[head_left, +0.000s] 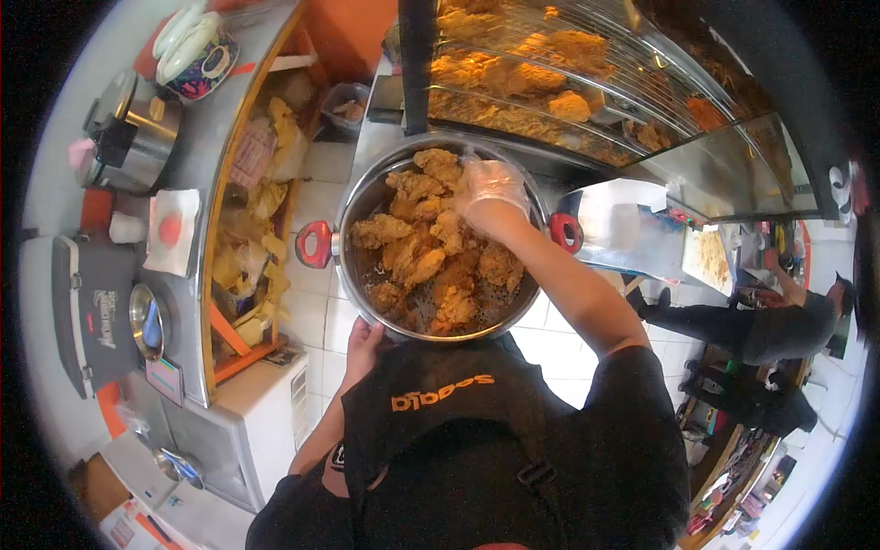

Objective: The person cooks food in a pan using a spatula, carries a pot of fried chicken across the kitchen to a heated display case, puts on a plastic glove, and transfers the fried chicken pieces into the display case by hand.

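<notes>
A round steel pot (367,302) with red handles holds several pieces of fried chicken (417,261) on a perforated bottom. My left hand (365,341) is at the pot's near left rim, its fingers partly hidden under the edge. In a clear plastic glove, my right hand (495,188) reaches inside the pot at the upper right, by the chicken. The glove and blur hide its fingers and anything in them. Beyond the pot, a glass display case (706,156) has more fried chicken (568,105) on wire racks.
Left is a steel counter (197,137) with a cooker (137,128) and a metal bowl (148,321). Below it, a wooden-framed shelf (225,339) holds bags. A small plastic tub (346,106) is beside the case. Two people in dark clothes are at the right.
</notes>
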`<state>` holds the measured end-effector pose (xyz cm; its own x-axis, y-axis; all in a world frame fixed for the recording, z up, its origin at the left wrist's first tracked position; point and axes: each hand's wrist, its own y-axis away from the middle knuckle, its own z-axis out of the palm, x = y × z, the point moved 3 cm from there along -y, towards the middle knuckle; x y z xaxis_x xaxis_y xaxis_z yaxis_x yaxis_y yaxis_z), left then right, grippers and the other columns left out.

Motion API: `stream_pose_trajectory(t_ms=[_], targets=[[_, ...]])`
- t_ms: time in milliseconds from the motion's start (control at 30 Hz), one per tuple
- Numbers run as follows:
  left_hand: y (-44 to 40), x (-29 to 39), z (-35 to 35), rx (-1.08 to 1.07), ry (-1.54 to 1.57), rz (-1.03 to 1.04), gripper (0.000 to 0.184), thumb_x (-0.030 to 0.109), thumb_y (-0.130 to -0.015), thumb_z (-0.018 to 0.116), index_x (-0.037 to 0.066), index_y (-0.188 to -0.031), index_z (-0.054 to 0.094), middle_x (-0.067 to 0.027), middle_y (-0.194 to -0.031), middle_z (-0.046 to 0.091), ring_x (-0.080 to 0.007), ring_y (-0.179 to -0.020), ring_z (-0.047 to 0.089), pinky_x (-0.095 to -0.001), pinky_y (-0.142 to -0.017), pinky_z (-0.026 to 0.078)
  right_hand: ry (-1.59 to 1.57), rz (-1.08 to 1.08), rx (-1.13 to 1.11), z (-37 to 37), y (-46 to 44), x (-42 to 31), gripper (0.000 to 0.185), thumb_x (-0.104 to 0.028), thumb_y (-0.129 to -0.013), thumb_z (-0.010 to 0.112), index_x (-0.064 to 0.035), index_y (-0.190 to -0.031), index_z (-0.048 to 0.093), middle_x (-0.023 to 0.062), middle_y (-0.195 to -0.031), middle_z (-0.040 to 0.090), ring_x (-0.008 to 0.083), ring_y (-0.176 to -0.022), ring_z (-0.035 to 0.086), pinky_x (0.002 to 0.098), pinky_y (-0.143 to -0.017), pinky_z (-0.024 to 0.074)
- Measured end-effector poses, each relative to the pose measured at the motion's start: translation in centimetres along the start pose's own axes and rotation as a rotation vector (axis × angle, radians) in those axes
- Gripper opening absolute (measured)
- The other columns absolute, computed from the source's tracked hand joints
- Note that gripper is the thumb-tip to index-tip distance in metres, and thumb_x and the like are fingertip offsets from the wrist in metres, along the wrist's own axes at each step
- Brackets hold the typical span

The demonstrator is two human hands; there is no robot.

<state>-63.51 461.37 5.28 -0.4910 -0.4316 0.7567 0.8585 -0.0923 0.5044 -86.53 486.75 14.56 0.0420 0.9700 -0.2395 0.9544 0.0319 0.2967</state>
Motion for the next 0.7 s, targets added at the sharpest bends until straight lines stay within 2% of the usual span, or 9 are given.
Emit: stream_pose_trajectory(t_ms=[67, 100, 200, 267, 367, 467, 500, 567, 700], targets=[[0.0, 0.2, 0.1, -0.002, -0.008, 0.006, 0.042, 0.017, -0.095, 0.056, 0.003, -0.131, 0.042, -0.0125, -0.12, 0.059, -0.0235, -0.105, 0.061, -0.0379, -0.087, 0.052, 0.015, -0.046, -0.046, -0.9, -0.6, 0.6, 0.085, -0.055, -0.074, 0.068, -0.009, -0.141, 0.042, 0.0171, -0.123, 0.058, 0.0322, -0.114, 0.054, 0.0394, -0.1, 0.0414], [0.0, 0.2, 0.0, 0.007, -0.025, -0.003, 0.043, 0.017, -0.095, 0.056, 0.003, -0.132, 0.041, -0.0128, -0.121, 0.058, -0.0238, -0.106, 0.06, -0.0385, -0.089, 0.051, -0.045, -0.17, 0.11, -1.7, 0.1, 1.1, 0.077, -0.046, -0.075, 0.072, -0.009, -0.138, 0.046, 0.0141, -0.123, 0.06, 0.0286, -0.109, 0.058, 0.0382, -0.099, 0.0424], [0.1, 0.5, 0.5, -0.008, 0.023, 0.001, 0.044, 0.018, -0.095, 0.057, 0.002, -0.133, 0.04, -0.0127, -0.122, 0.058, -0.0247, -0.108, 0.06, -0.0402, -0.091, 0.05, -0.822, -0.069, -0.17, -5.1, 2.0, 1.2, 0.067, -0.033, -0.078, 0.074, -0.0101, -0.136, 0.05, 0.0112, -0.123, 0.061, 0.023, -0.107, 0.06, 0.0328, -0.1, 0.0412], [0.3, 0.9, 1.3, -0.014, 0.067, 0.016, 0.044, 0.02, -0.095, 0.057, 0.002, -0.132, 0.04, -0.0121, -0.121, 0.058, -0.0247, -0.106, 0.06, -0.0403, -0.089, 0.051, -1.029, -0.128, 0.084, -7.8, 1.8, 2.1, 0.063, -0.026, -0.078, 0.073, -0.0086, -0.135, 0.051, 0.0094, -0.117, 0.063, 0.0198, -0.105, 0.06, 0.0325, -0.097, 0.0433], [0.5, 0.8, 1.2, -0.008, 0.057, 0.008, 0.042, 0.023, -0.095, 0.056, 0.005, -0.131, 0.041, -0.0103, -0.117, 0.06, -0.0234, -0.1, 0.063, -0.0379, -0.082, 0.053, -1.167, -0.389, 0.493, -11.7, -0.9, 4.4, 0.056, -0.022, -0.079, 0.072, -0.0049, -0.13, 0.054, 0.0083, -0.11, 0.065, 0.0189, -0.101, 0.061, 0.0345, -0.09, 0.0473], [0.1, -0.6, -0.4, -0.008, 0.005, -0.037, 0.04, 0.026, -0.096, 0.056, 0.007, -0.128, 0.043, -0.0084, -0.114, 0.062, -0.021, -0.093, 0.065, -0.0345, -0.077, 0.055, -1.568, -0.02, 0.526, -16.1, -3.3, 3.5, 0.039, -0.023, -0.083, 0.069, -0.0026, -0.114, 0.061, 0.0084, -0.104, 0.066, 0.0182, -0.087, 0.063, 0.0344, -0.075, 0.0493], [0.1, -0.6, -0.3, 0.0, 0.006, -0.041, 0.04, 0.026, -0.096, 0.056, 0.007, -0.128, 0.043, -0.0078, -0.113, 0.062, -0.0202, -0.091, 0.065, -0.0335, -0.076, 0.055, -1.664, 0.052, 0.57, -17.3, -4.9, 3.4, 0.038, -0.023, -0.083, 0.069, -0.0026, -0.115, 0.06, 0.0084, -0.104, 0.065, 0.0183, -0.087, 0.063, 0.0344, -0.076, 0.0492], [0.2, -0.6, -0.4, 0.009, -0.022, -0.049, 0.04, 0.028, -0.095, 0.056, 0.008, -0.128, 0.043, -0.0072, -0.112, 0.062, -0.0193, -0.09, 0.066, -0.0325, -0.075, 0.054, -1.716, 0.084, 0.614, -17.8, -8.1, 3.6, 0.038, -0.023, -0.083, 0.068, -0.0027, -0.115, 0.06, 0.0084, -0.105, 0.065, 0.0183, -0.087, 0.063, 0.0344, -0.076, 0.0491], [0.1, -0.5, -0.5, 0.024, -0.084, -0.06, 0.043, 0.03, -0.095, 0.057, 0.008, -0.129, 0.042, -0.0076, -0.115, 0.061, -0.0189, -0.092, 0.065, -0.0321, -0.075, 0.054, -1.631, 0.022, 0.597, -18.0, -16.0, 3.3, 0.038, -0.022, -0.084, 0.067, -0.0028, -0.116, 0.059, 0.0085, -0.106, 0.064, 0.0183, -0.087, 0.062, 0.0345, -0.077, 0.0488]])
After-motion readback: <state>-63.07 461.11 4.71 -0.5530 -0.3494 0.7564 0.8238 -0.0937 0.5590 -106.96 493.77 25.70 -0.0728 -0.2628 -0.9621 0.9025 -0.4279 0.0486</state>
